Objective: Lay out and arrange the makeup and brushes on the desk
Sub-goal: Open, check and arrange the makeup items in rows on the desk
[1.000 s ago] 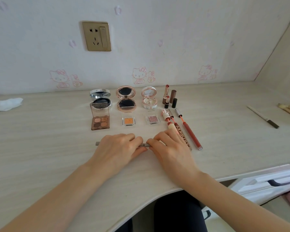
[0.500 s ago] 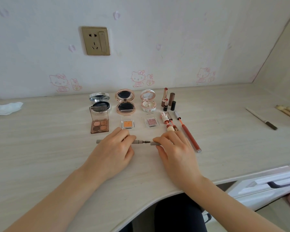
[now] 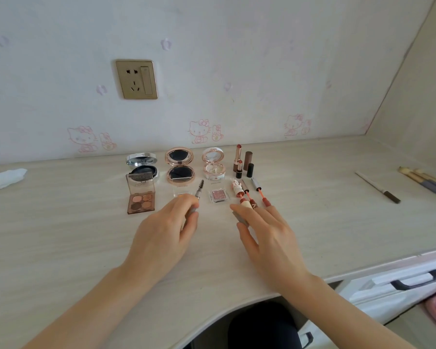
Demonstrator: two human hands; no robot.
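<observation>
I see the left hand (image 3: 161, 238) holding a thin grey brow pen (image 3: 198, 191) with its little spoolie brush pointing up and away. The fingers are pinched shut on the pen's body, just in front of the small orange eyeshadow pan, which the hand partly hides. The right hand (image 3: 267, 238) holds the pen's grey cap (image 3: 240, 219), clamped between the thumb and the first finger, while the other fingers spread out flat, above the lying lip glosses (image 3: 247, 197).

Most of the makeup is already in neat rows on the desk (image 3: 61, 235). At the back sit three open round compacts (image 3: 179, 166) and some standing lipsticks (image 3: 238, 161). In front of them are a four-colour eyeshadow palette (image 3: 140, 199) and a pink glitter pan (image 3: 219, 195).

I think the step now is laying out this brow pen with its cap off, so the brush shows. Next I would set the pen down flat in the bare space in front of the rows, and put the cap just beside it. I must go softly, because the lip glosses are close to my right fingers and could roll.

Far to the right, a thin white pencil (image 3: 378, 187) and some brushes (image 3: 425, 183) still lie apart from the rows, so they need a place too
</observation>
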